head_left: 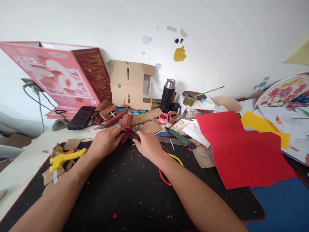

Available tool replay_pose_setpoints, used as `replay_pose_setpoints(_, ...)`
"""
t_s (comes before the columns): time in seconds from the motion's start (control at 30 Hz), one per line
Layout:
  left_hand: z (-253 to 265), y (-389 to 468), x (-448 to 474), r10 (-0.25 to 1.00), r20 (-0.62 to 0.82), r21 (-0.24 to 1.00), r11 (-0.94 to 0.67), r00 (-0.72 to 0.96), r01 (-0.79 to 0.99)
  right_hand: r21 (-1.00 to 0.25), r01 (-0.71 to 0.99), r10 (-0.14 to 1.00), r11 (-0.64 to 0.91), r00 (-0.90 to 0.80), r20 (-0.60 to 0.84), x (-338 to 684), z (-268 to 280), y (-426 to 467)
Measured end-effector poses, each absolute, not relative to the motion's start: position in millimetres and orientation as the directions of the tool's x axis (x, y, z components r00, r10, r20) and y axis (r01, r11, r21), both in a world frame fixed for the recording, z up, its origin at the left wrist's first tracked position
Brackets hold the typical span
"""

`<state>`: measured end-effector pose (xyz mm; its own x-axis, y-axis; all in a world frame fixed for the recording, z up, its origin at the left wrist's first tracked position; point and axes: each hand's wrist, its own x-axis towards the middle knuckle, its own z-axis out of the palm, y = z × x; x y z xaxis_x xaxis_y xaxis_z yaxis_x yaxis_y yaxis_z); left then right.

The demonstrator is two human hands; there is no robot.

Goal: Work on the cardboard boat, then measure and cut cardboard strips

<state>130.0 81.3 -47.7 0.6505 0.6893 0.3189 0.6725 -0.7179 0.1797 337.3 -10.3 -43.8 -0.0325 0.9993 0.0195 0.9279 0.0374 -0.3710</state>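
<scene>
My left hand [107, 141] has its fingers closed in a pinch beside a small red-brown cardboard model [126, 121]. Facing it, my right hand [149, 145] is also pinched. A thin dark reddish strip [130, 134] runs between the fingertips of both hands; its ends are hidden by the fingers. Left of the small model stands a brown boat-like cardboard model [109, 113] with a little window. Close to my right hand are scissors with red and yellow handles [177, 158], partly under my forearm, and a green-handled knife [176, 136].
A yellow glue gun [65, 158] lies left on the black mat [135, 199]. Behind are a phone [81, 118], a pink box [60, 77], cut cardboard [132, 83], open paint jars [163, 118] and a black flask [167, 96]. Red paper [243, 151] covers the right side.
</scene>
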Motion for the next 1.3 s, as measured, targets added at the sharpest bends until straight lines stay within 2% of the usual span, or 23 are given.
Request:
replay_pose_setpoints(0.6,-47.6,81.2,129.9,0.687,0.320,0.185,-0.721,0.653,0.668,-0.360,0.932,0.999,0.046,-0.036,0.033,337.6,-43.0,-11.2)
replay_pose_setpoints(0.93,-46.1,82.4,126.3,0.704,0.387,0.198,-0.694,0.596,0.692,-0.374,0.926,0.998,0.059,-0.044,0.047,337.9,-46.7,-10.5)
replay_pose_setpoints(1.3,-44.6,82.2,128.4,0.697,0.329,0.226,-0.713,0.637,0.664,-0.366,0.929,0.999,0.046,-0.039,0.026,337.6,-47.0,-10.2)
